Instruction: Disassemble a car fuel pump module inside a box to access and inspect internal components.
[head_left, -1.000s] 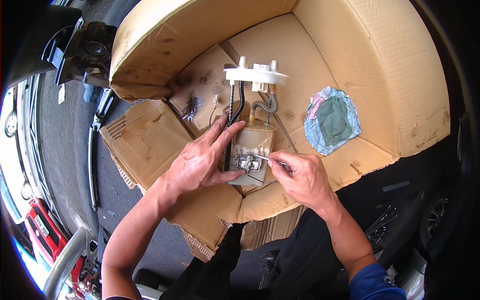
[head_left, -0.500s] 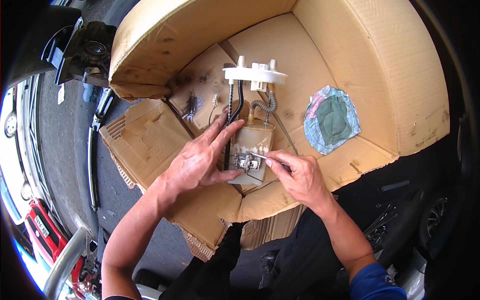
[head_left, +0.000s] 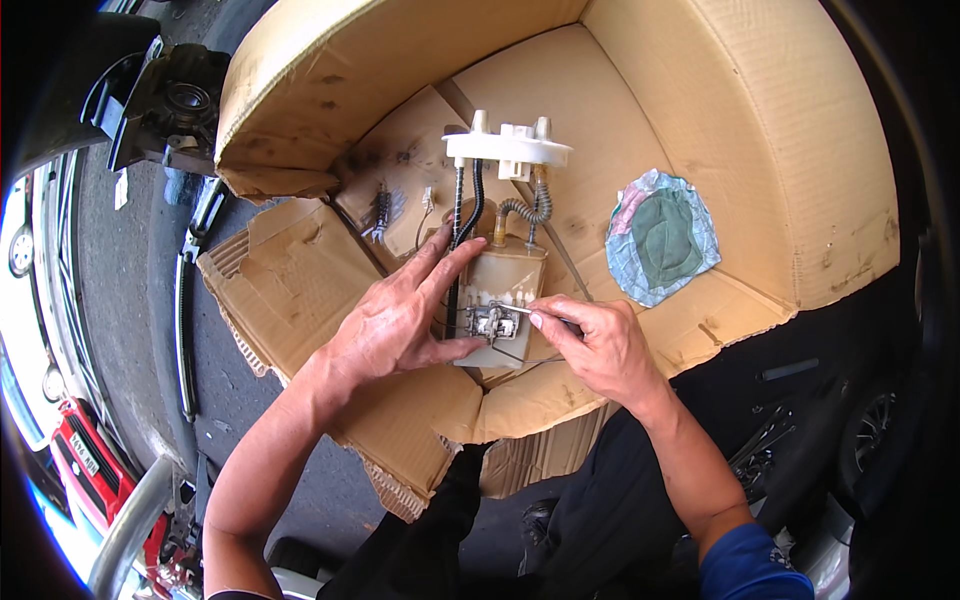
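A fuel pump module point(head_left: 516, 265) lies in the cardboard box, its round white flange point(head_left: 510, 151) at the far end. Black and ribbed hoses run between the flange and the yellowed plastic body. My left hand point(head_left: 385, 322) grips the body from the left, fingers along its upper side and thumb near the lower end. On the near part of the body sits a small metal-and-white sender unit point(head_left: 492, 322). With thumb and fingers closed, my right hand point(head_left: 605, 350) pinches a thin metal tool point(head_left: 517, 309). Its tip touches or nearly touches the sender's top; the exact contact is too small to tell.
The cardboard box point(head_left: 700, 60) has tall walls at the back and right, and a torn flap point(head_left: 290, 290) at the left. A blue and green cloth pad point(head_left: 668, 240) lies right of the module. A small connector on a wire point(head_left: 428, 197) lies left of the hoses.
Almost nothing differs. The module and the tool's tip have shifted very slightly to the left in the picture; both hands keep their hold.
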